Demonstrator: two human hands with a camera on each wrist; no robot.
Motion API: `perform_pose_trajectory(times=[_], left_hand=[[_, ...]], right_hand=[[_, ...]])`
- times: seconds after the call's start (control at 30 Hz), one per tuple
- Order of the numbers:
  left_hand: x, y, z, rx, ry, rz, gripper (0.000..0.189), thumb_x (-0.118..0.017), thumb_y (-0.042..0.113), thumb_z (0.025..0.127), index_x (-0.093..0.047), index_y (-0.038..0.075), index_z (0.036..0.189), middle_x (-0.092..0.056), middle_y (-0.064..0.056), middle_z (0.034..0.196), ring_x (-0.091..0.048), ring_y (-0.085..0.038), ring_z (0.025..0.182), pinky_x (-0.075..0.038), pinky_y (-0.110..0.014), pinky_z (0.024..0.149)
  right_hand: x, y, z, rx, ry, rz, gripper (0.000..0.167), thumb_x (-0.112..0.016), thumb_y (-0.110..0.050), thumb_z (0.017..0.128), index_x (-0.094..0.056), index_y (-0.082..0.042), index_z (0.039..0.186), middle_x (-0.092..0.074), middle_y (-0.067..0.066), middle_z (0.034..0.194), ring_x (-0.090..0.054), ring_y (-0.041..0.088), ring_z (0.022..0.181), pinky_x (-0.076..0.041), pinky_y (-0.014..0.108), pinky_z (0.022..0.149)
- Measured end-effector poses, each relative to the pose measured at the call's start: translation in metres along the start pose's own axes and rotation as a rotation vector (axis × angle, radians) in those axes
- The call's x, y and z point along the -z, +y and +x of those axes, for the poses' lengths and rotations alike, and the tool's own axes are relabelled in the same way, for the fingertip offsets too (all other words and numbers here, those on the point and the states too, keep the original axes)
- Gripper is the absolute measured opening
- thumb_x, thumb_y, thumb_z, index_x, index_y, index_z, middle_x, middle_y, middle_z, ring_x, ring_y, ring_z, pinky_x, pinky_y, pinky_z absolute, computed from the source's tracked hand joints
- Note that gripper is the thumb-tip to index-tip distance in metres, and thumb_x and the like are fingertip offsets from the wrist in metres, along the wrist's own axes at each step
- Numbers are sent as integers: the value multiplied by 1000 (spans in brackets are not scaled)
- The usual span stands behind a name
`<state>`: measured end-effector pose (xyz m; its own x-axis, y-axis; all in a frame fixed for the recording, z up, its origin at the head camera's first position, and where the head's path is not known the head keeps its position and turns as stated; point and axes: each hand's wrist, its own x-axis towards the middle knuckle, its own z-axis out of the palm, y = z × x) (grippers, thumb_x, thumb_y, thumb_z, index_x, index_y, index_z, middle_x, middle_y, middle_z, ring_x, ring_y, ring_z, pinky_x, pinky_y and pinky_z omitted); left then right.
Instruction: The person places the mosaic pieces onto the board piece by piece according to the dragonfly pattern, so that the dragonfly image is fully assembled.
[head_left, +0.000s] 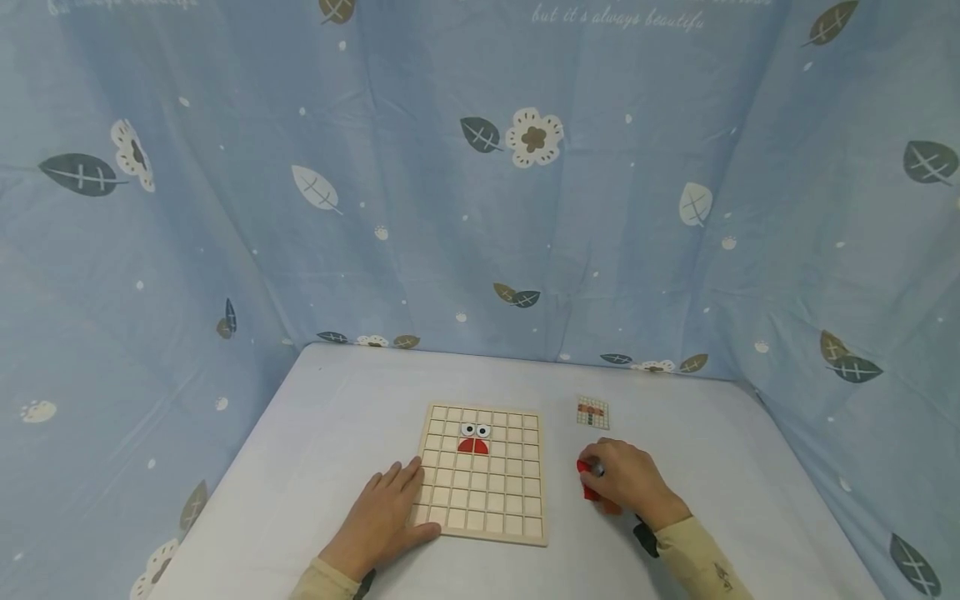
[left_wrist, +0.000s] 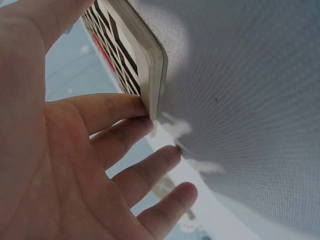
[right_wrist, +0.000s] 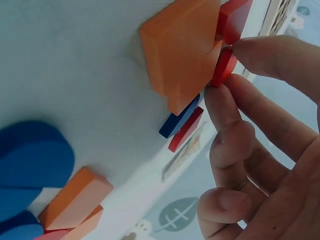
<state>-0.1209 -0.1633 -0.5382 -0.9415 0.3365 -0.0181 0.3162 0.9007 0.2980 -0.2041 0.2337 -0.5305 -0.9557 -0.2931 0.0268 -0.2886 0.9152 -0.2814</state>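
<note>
A wooden grid board [head_left: 480, 500] lies on the table. Near its top sit two eye pieces [head_left: 476, 430] above two red quarter-round pieces [head_left: 472, 447]. My left hand [head_left: 386, 512] rests at the board's lower left corner, thumb along the front edge and fingers, fairly straight, touching the left side. To the right of the board, my right hand [head_left: 626, 479] pinches a small red piece [right_wrist: 225, 66] between thumb and fingertips. Orange pieces [right_wrist: 182, 47], another red piece [right_wrist: 234, 21] and a blue piece [right_wrist: 180, 117] lie close by that hand in the right wrist view.
A small pattern card [head_left: 593, 412] lies beyond my right hand. Blue pieces [right_wrist: 32, 157] and an orange block [right_wrist: 77, 197] are grouped nearer my right wrist. A blue printed curtain [head_left: 450, 208] surrounds the white table [head_left: 360, 392] at the back and sides.
</note>
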Motion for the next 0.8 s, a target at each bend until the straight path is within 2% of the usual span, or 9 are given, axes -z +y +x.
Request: perform_pose_trajectory(times=[0.1, 0.2, 0.57, 0.7, 0.8], left_hand=[[-1, 0, 0, 3, 1, -1, 93, -70, 64, 86, -50, -4, 146, -42, -18, 156, -41, -44, 140, -35, -62, 112], [-1, 0, 0, 4, 3, -5, 93, -70, 63, 86, -50, -4, 146, -42, -18, 156, -41, -44, 140, -35, -62, 112], [0, 0, -1, 9, -2, -12, 92, -70, 63, 86, -50, -4, 146, -42, -18, 157, -41, -44, 140, -35, -62, 112], [0, 0, -1, 7, 1, -11, 92, -70, 63, 86, -50, -4, 146, -41, -17, 157, -41, -44, 140, -35, -62, 112], [0, 0, -1, 5, 5, -9, 92, -70, 63, 86, -50, -4, 146, -41, -18, 157, -41, -44, 140, -35, -63, 112]], right_hand=[[0, -2, 2, 7, 13, 2, 19, -84, -27, 79, -78, -20, 95, -65, -12, 86, -60, 8, 78, -57, 36, 71], [1, -5, 2, 43, 62, 18, 18, -84, -26, 79, -78, -20, 95, -66, -12, 86, -61, 8, 77, -56, 33, 69], [1, -31, 12, 349, 341, 65, 20, -83, -24, 81, -76, -21, 100, -67, -12, 92, -65, 9, 75, -55, 27, 62], [1, -48, 19, 418, 396, 83, 21, -82, -22, 82, -76, -21, 101, -68, -10, 93, -62, 7, 73, -53, 25, 60], [2, -63, 22, 445, 403, 91, 21, -82, -23, 83, -76, -22, 103, -69, -8, 94, -62, 5, 77, -54, 25, 62]])
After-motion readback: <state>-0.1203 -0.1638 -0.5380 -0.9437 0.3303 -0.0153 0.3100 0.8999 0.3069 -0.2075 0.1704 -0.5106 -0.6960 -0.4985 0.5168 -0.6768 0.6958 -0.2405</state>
